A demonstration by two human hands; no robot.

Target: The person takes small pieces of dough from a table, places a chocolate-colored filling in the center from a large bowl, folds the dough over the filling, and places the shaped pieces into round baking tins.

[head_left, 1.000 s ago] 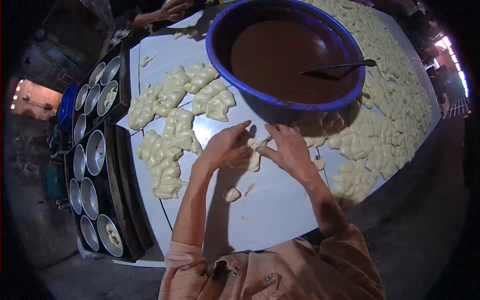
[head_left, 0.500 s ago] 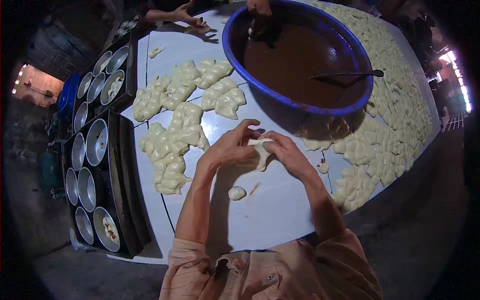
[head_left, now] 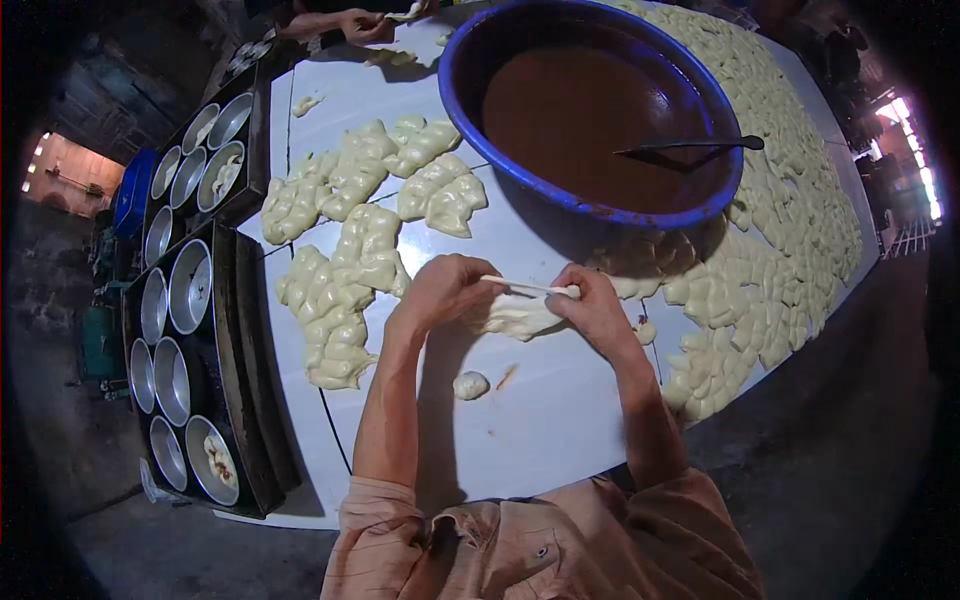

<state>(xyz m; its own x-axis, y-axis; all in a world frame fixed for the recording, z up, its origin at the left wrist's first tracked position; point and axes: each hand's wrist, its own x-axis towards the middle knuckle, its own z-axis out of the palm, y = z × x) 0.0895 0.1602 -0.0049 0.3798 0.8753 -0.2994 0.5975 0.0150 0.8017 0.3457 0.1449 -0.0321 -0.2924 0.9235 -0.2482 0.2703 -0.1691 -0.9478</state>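
Observation:
Both my hands pinch a piece of pale dough (head_left: 515,316) and hold it stretched between them over the white table. My left hand (head_left: 450,288) grips its left end, and my right hand (head_left: 590,302) grips its right end. The upper edge of the dough is drawn out into a taut strand, with a thin sheet hanging below. A small dough ball (head_left: 470,385) lies on the table nearer to me. Left of my hands are clumps of soft dough pieces (head_left: 335,305). Beside my right hand sits a small bit of dough (head_left: 645,330).
A large blue tub (head_left: 640,217) of brown filling stands beyond my hands, a dark-handled utensil (head_left: 720,144) in it. Many dough pieces (head_left: 770,290) cover the right side. Round metal tins (head_left: 173,380) sit in dark trays at left. A co-worker's hand (head_left: 362,25) works dough at the far edge.
My hands have moved apart, stretching the bunched dough into a wide strip. The hand over the tub has left it; the co-worker now holds dough at the far edge.

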